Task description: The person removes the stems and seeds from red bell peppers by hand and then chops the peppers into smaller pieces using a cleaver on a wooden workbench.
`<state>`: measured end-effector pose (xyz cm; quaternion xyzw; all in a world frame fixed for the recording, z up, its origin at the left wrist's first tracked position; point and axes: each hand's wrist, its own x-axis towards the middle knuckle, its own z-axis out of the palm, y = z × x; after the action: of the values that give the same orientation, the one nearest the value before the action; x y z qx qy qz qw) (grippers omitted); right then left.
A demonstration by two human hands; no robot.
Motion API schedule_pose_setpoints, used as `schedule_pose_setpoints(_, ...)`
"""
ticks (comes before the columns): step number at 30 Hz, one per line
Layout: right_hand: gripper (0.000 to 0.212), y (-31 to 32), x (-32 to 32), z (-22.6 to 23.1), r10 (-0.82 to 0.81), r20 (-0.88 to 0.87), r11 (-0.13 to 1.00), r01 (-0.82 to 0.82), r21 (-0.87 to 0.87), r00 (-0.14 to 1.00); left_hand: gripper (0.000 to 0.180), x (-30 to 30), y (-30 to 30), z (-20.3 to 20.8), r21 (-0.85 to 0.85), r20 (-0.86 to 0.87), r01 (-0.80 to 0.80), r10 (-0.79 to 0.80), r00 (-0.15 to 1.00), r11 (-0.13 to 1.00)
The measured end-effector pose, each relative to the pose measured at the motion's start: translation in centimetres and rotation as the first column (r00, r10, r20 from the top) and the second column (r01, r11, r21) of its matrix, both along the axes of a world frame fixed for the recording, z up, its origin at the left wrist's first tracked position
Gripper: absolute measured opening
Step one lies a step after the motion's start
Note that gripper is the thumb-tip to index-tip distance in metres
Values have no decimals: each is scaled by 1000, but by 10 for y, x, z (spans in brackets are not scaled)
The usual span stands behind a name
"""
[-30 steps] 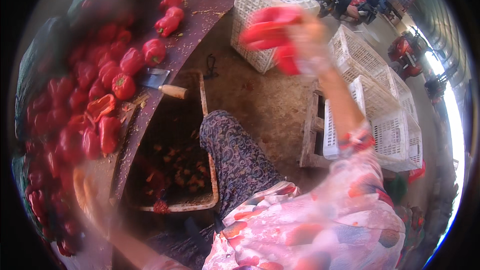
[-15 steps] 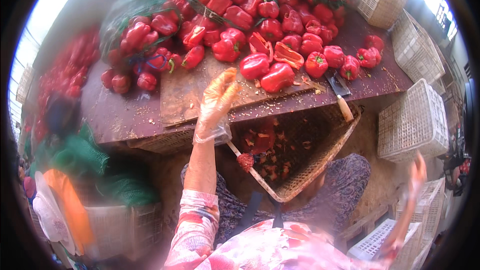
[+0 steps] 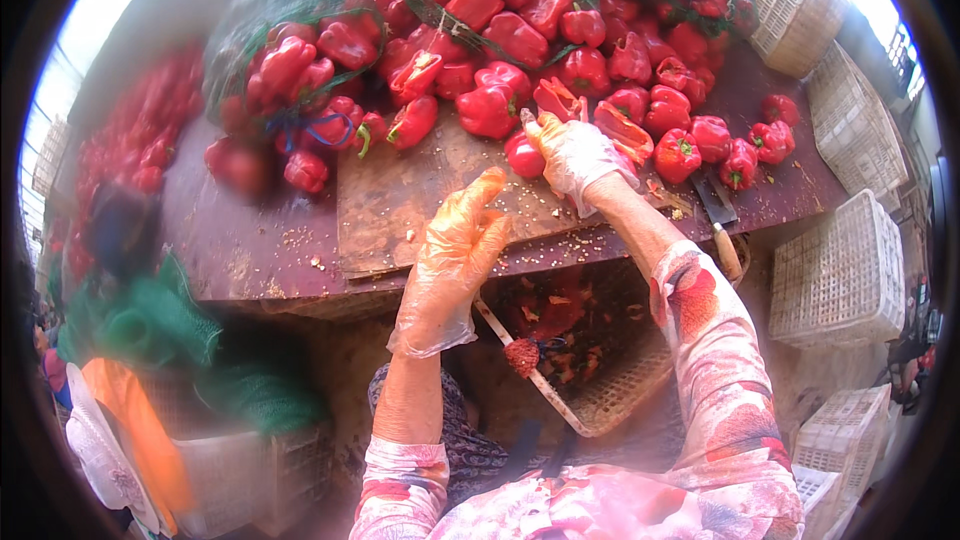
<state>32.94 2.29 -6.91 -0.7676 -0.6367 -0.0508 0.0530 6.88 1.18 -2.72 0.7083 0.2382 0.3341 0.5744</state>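
Note:
My left hand (image 3: 455, 245), in a thin clear plastic glove stained orange, hovers over the near edge of the wooden board (image 3: 385, 210). Its fingers and thumb are apart and hold nothing. Farther right, my gloved right hand (image 3: 585, 155) is closed over a whole red bell pepper, mostly hidden under the palm. Against its fingertips sits another red bell pepper (image 3: 522, 156). Cut pepper halves lie around it: one behind the fingers (image 3: 556, 100) and a hollow half (image 3: 622, 130) to the right. A cleaver (image 3: 714, 202) with a wooden handle rests at the table edge.
Whole red peppers (image 3: 515, 37) and green net bags (image 3: 285, 5) heap across the back of the purple table (image 3: 240, 240). Seeds are scattered in front. A crate (image 3: 600, 405) with pepper scraps stands below the edge. White crates (image 3: 838, 270) line the right; green netting (image 3: 160, 320) lies left.
My right hand has swung in from the far lower right onto the peppers. The left hand has lowered slightly toward me. The view has shifted a little.

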Motion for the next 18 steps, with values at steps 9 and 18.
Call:
schedule_pose_setpoints(9,22,-21,-45,31,331,-932,933,196,301,-144,43,-7,23,6,-452,341,52,118,933,891)
schedule_pose_setpoints(18,34,-65,-72,86,60,-995,998,21,59,-81,46,-6,-6,10,-796,430,210,284,857,568)
